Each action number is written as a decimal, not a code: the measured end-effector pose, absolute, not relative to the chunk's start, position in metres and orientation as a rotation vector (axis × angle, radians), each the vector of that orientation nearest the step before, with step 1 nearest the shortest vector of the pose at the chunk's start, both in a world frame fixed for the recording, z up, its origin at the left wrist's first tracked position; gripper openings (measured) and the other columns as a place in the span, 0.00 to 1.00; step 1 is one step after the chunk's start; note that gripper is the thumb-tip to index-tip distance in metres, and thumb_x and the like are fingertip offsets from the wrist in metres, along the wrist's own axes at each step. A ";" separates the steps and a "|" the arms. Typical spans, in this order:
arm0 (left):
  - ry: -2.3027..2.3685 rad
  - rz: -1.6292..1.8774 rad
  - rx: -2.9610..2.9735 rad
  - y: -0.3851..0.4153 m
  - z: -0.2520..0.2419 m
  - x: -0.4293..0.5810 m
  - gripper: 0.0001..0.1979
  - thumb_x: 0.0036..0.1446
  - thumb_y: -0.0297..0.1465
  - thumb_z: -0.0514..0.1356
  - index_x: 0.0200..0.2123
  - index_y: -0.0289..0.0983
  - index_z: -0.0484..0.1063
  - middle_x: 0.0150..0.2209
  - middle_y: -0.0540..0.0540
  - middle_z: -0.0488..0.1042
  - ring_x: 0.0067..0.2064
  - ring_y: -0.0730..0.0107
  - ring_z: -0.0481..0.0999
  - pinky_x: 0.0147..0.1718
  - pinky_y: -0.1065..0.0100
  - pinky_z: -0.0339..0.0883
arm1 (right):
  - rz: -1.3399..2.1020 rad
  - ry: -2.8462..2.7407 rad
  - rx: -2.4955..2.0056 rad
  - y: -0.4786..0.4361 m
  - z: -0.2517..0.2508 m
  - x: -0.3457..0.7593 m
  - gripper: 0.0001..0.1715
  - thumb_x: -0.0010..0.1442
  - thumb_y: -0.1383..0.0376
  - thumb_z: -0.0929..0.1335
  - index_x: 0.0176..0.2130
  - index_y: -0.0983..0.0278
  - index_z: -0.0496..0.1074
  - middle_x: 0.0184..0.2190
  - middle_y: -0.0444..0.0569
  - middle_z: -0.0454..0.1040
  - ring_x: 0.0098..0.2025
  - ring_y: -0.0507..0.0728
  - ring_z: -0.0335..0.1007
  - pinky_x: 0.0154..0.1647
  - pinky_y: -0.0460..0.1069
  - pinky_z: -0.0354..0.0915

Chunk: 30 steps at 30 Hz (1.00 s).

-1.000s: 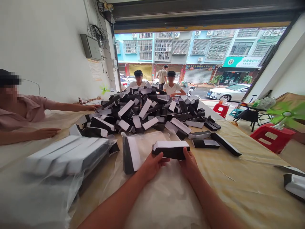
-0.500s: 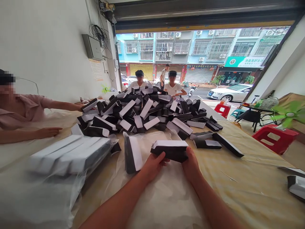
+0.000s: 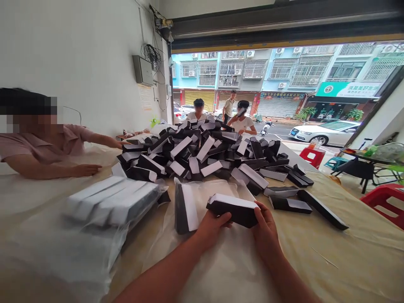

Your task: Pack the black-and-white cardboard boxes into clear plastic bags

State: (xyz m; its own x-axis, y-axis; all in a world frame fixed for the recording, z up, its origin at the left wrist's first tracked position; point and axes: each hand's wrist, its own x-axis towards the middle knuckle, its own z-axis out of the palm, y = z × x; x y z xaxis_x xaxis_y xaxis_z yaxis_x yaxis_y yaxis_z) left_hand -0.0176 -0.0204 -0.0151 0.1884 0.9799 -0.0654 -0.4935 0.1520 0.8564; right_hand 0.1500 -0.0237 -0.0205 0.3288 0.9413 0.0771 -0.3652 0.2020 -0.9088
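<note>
A black and white folded cardboard box [image 3: 233, 209] is held between my two hands, its white face up and a black side toward me. My left hand [image 3: 216, 225] grips its left underside, thumb against the black side. My right hand [image 3: 265, 221] is closed on the right end. Below lies a translucent plastic bag [image 3: 217, 191] with one black and white box [image 3: 186, 206] standing inside at its left. To the left, a plastic bag with several boxes [image 3: 110, 198] packed side by side rests on the table.
A big heap of black and white boxes [image 3: 202, 153] fills the table's far side. Loose boxes [image 3: 290, 205] lie to the right on the yellowish tablecloth [image 3: 341, 256]. A co-worker [image 3: 47, 143] sits at the left, others beyond the heap. A red stool [image 3: 385, 202] stands at right.
The view has swung left, so everything sits further right. Both hands still hold the box, now tilted slightly down at its right end. A far co-worker has raised a hand to the head.
</note>
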 end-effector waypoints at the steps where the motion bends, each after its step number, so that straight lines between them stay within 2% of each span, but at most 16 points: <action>1: 0.756 1.212 0.807 -0.021 -0.016 -0.018 0.33 0.37 0.43 0.76 0.46 0.36 0.73 0.41 0.42 0.79 0.35 0.64 0.76 0.35 0.63 0.69 | 1.017 -0.776 -0.956 -0.023 -0.021 0.150 0.26 0.52 0.48 0.74 0.47 0.54 0.71 0.44 0.46 0.76 0.46 0.61 0.73 0.43 0.53 0.70; 5: 0.753 1.210 0.814 -0.022 -0.014 -0.019 0.34 0.37 0.41 0.76 0.48 0.37 0.73 0.48 0.39 0.78 0.45 0.56 0.76 0.39 0.61 0.71 | 0.969 -0.782 -0.983 -0.024 -0.019 0.149 0.27 0.48 0.49 0.76 0.44 0.56 0.72 0.41 0.45 0.77 0.43 0.60 0.73 0.42 0.52 0.69; 7: 0.765 1.199 0.828 -0.023 -0.010 -0.019 0.33 0.37 0.40 0.77 0.48 0.37 0.73 0.47 0.38 0.78 0.47 0.53 0.76 0.39 0.61 0.71 | 0.971 -0.767 -0.977 -0.025 -0.017 0.147 0.27 0.47 0.49 0.77 0.44 0.56 0.72 0.41 0.45 0.77 0.43 0.59 0.73 0.42 0.52 0.69; 14: 0.775 1.182 0.933 -0.027 -0.004 -0.018 0.39 0.32 0.32 0.78 0.50 0.37 0.69 0.45 0.39 0.78 0.47 0.52 0.76 0.38 0.61 0.69 | 0.946 -0.892 -0.996 -0.032 -0.009 0.144 0.28 0.50 0.48 0.76 0.48 0.55 0.75 0.39 0.46 0.79 0.42 0.60 0.73 0.44 0.54 0.68; 17: 0.817 1.190 0.933 -0.027 -0.005 -0.018 0.38 0.34 0.33 0.77 0.50 0.36 0.68 0.44 0.39 0.77 0.44 0.54 0.76 0.35 0.62 0.69 | 0.883 -0.964 -1.053 -0.034 -0.006 0.143 0.26 0.49 0.47 0.76 0.43 0.57 0.78 0.40 0.48 0.79 0.43 0.61 0.72 0.44 0.54 0.68; 30: 0.781 1.221 0.929 -0.028 -0.003 -0.017 0.34 0.35 0.35 0.77 0.47 0.36 0.69 0.45 0.39 0.76 0.41 0.57 0.76 0.34 0.62 0.68 | 0.797 -1.053 -1.106 -0.037 0.000 0.141 0.25 0.50 0.46 0.75 0.42 0.58 0.78 0.36 0.48 0.79 0.35 0.60 0.73 0.37 0.54 0.71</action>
State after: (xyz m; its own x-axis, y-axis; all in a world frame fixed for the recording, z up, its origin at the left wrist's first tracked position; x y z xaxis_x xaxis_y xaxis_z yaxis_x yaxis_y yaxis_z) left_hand -0.0175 -0.0279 -0.0028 0.1846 0.9828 -0.0079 -0.4198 0.0861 0.9035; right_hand 0.1412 -0.0366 0.0003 0.3229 0.9094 0.2621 -0.0055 0.2788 -0.9603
